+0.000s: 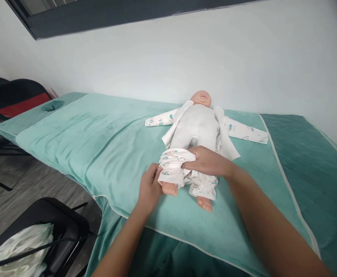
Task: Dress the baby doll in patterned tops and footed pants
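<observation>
A baby doll point(196, 122) with a white cloth body lies on its back, its feet toward me. Its patterned white jacket point(245, 132) hangs open, with both sleeves spread wide over the arms. White printed pants point(172, 165) are bunched around the doll's lower legs, and both feet stick out of the cuffs. My left hand point(151, 185) grips the pants at the outer side of the leg on the left. Between the legs, my right hand point(207, 161) pinches the inner edge of the same pant leg. Some of its fingertips are hidden by the fabric.
A light green sheet point(113, 154) covers the massage-style table, which has a face hole point(53, 105) at its far left. Behind it stands a white wall point(156, 65). A black chair point(61, 215) with a pale crumpled cloth point(24, 248) is at lower left. Other chairs point(26, 92) stand beyond.
</observation>
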`<state>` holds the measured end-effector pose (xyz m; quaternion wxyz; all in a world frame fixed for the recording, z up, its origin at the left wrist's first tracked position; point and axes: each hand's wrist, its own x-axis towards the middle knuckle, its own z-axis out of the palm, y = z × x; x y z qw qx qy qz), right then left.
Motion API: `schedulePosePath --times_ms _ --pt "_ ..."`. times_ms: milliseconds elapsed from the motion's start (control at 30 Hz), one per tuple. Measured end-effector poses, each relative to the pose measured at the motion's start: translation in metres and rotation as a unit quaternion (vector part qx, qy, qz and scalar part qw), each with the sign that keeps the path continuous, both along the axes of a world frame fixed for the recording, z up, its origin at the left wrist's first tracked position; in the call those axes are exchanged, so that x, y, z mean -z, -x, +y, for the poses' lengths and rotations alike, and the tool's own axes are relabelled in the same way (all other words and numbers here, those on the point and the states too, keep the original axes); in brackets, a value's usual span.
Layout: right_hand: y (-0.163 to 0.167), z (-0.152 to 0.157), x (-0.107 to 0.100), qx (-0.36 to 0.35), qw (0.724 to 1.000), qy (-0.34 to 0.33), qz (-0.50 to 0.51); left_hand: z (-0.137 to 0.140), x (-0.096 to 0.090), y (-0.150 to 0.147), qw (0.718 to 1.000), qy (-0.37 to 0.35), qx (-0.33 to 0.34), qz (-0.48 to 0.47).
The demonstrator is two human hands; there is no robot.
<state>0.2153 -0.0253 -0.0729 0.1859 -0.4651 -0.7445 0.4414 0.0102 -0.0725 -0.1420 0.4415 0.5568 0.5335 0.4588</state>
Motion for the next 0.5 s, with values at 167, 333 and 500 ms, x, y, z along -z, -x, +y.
schedulePosePath --times_ms 167,333,500 --pt "-0.003 0.0 -0.001 -0.008 1.0 -0.002 -0.008 0.004 0.012 -0.003 0.982 -0.117 -0.053 0.139" --pt "-0.012 -0.001 -0.008 0.01 1.0 -0.022 0.011 -0.01 0.023 -0.002 0.956 -0.135 -0.045 0.255" --pt "-0.029 -0.003 -0.015 0.063 0.996 -0.061 0.011 -0.013 0.018 -0.002 0.945 -0.144 -0.021 0.294"
